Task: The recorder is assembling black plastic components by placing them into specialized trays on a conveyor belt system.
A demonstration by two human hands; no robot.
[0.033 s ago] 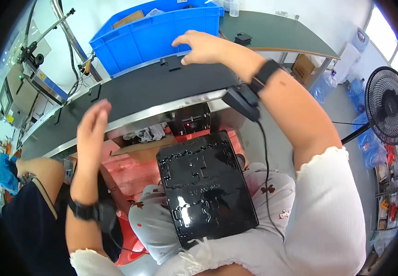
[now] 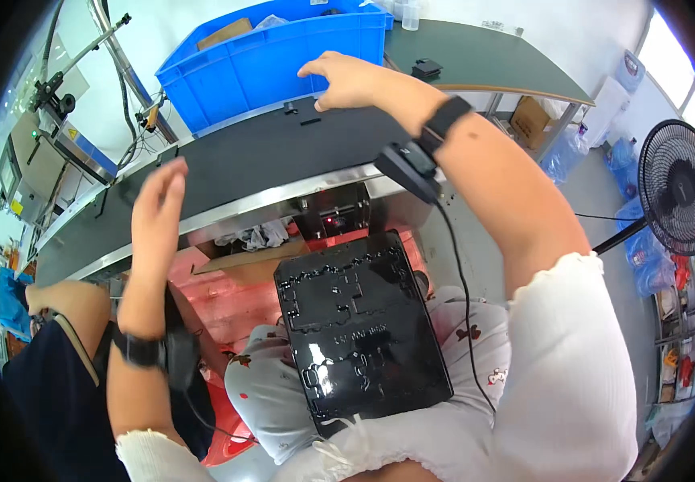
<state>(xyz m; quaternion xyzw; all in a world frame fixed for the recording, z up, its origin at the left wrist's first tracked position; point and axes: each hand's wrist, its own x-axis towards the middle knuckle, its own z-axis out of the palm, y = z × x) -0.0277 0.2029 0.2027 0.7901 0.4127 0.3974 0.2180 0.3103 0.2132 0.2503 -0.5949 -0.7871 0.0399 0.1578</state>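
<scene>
My right hand (image 2: 346,83) reaches over the far part of a black conveyor belt (image 2: 243,161), thumb and forefinger apart, nothing visible in it. Just left of its fingertips lie two small black parts (image 2: 309,121), one a short bar. My left hand (image 2: 157,202) is raised over the belt's near edge at the left, fingers stretched out and holding nothing. A thin black piece (image 2: 169,154) lies on the belt beyond its fingertips, partly hidden. Across my lap rests a glossy black molded tray (image 2: 363,337) with shallow recesses. Each wrist carries a black strap with a cabled device.
A blue bin (image 2: 283,72) stands behind the belt. Right of it is a green-topped table (image 2: 484,56) with a small black object (image 2: 426,67). A black fan (image 2: 679,185) stands far right. Another person's arm and leg (image 2: 74,321) are close at my left.
My left hand has moved slightly up and now covers part of the thin black piece. My right forearm has shifted a little left. The small black parts appear slightly further right.
</scene>
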